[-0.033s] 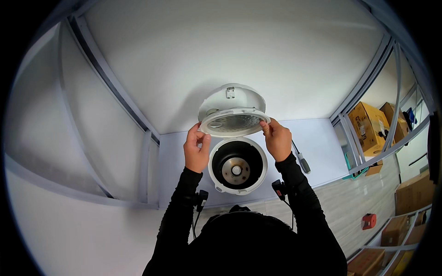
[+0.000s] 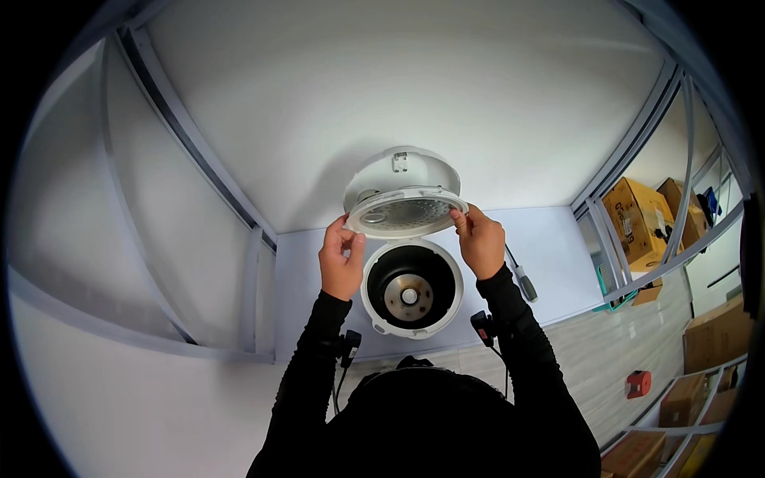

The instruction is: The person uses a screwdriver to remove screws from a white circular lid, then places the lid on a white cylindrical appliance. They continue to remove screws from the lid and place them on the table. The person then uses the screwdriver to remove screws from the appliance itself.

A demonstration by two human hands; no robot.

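Head view: grey-white worktop against a pale wall, w/ grey frame posts L & R. Screwdriver lies on the worktop just beside R forearm, grey handle twd the person, thin shaft pointing away. Outer lid, white, stands up right behind the held part, its lower pt hidden by it. Black modules w/ cables sit at both wrists. Off R, past the frame: yellow box, teal basket, brown cartons and a small red item on the floor.

Inner lid panel, round, white rim w/ dotted metal-look face, is held up over the back edge of the cooker body, btwn the hands and in front of the outer lid; can't tell if it's joined there. Dotted face points twd the person & down. Seen foreshortened, its long axis runs L–R, R end a bit higher. Cooker body is upright, mouth up, dark inside w/ a metal plate at the bottom.

L hand: grip closed on the panel's L edge, thumb nearest the person. R hand: grip closed on the R edge, thumb on the rim.
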